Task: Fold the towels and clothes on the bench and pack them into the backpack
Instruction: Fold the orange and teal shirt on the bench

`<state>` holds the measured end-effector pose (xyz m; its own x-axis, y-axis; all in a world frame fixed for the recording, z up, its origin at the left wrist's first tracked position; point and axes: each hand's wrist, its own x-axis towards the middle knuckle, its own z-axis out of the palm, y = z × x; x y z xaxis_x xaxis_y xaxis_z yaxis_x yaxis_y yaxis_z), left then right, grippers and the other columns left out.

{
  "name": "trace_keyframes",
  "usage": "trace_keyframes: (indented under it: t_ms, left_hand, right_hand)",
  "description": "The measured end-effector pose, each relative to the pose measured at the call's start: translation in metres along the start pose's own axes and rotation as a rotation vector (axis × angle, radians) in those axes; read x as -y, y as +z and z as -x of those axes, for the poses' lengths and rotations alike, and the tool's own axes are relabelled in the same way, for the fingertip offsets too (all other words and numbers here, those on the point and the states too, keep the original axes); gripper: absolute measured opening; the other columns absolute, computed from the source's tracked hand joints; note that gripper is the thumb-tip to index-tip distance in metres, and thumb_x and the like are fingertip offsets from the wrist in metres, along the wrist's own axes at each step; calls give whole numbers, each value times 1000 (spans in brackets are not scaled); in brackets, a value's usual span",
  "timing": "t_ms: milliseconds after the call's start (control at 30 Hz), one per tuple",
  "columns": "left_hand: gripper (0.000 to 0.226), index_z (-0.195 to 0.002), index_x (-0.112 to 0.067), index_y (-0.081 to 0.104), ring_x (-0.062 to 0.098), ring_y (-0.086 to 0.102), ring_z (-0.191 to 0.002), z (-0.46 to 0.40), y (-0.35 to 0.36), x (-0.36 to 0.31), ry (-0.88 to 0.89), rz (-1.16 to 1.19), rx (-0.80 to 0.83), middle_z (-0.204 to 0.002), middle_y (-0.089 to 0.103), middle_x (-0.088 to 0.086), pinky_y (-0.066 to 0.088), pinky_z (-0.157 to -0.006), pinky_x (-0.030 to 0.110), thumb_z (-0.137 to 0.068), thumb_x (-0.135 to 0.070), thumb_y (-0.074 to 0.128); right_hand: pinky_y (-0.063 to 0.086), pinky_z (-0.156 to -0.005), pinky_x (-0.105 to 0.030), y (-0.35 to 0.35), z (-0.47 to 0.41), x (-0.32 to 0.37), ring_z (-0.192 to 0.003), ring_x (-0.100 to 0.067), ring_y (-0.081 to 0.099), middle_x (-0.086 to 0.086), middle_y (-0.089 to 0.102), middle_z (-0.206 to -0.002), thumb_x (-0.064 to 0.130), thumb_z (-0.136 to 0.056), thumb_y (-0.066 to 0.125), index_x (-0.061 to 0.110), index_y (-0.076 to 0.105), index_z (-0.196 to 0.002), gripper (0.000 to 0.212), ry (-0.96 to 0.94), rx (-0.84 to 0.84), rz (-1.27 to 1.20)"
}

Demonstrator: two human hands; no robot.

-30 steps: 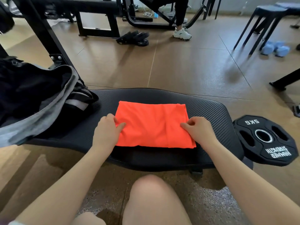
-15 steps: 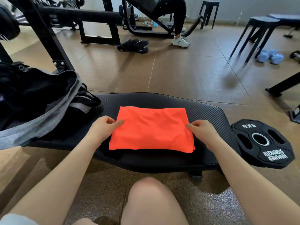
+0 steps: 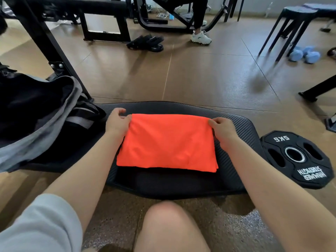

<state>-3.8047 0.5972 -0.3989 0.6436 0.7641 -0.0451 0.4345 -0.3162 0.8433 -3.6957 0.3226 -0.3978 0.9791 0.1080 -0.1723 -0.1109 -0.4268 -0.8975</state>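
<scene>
Since 0.5 s ago, both hands are shifted from the near sides to the far corners of the folded orange cloth [image 3: 167,142] on the bench [image 3: 234,124]. Left hand [image 3: 118,122] and right hand [image 3: 222,129] are pinched on 1 corner each. Folding looks nearly done; next, the cloth would need carrying left into the open backpack [image 3: 36,113].

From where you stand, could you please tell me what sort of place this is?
Most likely a gym: a 5 kg weight plate on the floor, blue dumbbells, and a padded bench.

Black bench [image 3: 234,128]: folded orange cloth [image 3: 168,142], backpack [image 3: 36,113] on it.
</scene>
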Motion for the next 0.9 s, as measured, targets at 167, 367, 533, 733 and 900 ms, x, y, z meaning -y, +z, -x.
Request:
trace_keyframes:
  t_ms: [167, 367, 533, 733, 900]
  left_hand:
    - [33, -113, -8, 55, 18, 53, -93, 55, -19, 17, 169, -80, -16, -100, 59, 5, 36, -81, 27, -89, -30, 58]
    - [17, -88, -11, 58, 17, 53, -81, 126, -36, 43, 251, -39, -39, -85, 60, 5, 34, -74, 25, -84, -25, 67]
    - [19, -91, -9, 59, 16, 53, -81, 140, -35, 49, 139, 38, -78, -82, 58, 3, 33, -74, 24, -82, -22, 69]
    - [18, -92, -5, 64, 17, 52, -83, 131, -34, 47, 156, -75, -47, -84, 59, 2, 33, -74, 25, -86, -23, 64]
    - [11, -74, -16, 62, 8, 47, -62, 121, -58, 49, 184, 233, 115, -68, 55, -3, 38, -60, 17, -85, -14, 66]
  right_hand:
    - [48, -65, -27, -11, 40, -13, -73, -18, 57, -8, 60, -81, 27, -97, 46, 12, 57, -80, 25, 78, 93, -283]
    - [40, -63, -26, -20, 107, -30, -67, -12, 56, 3, 61, -70, 31, -89, 59, 14, 64, -79, 21, -111, 29, 129]
    - [41, -66, -24, -15, 132, -41, -79, -13, 58, 1, 64, -83, 28, -83, 68, 17, 64, -86, 12, -73, 0, 206]
    - [42, -74, -29, -10, 131, -42, -86, -17, 57, -1, 63, -89, 17, -87, 63, 13, 64, -90, 4, -45, 22, 200]
    - [42, -75, -29, -32, 133, -38, -79, -16, 58, 0, 63, -79, 12, -83, 67, 12, 66, -82, 1, -203, -95, 261]
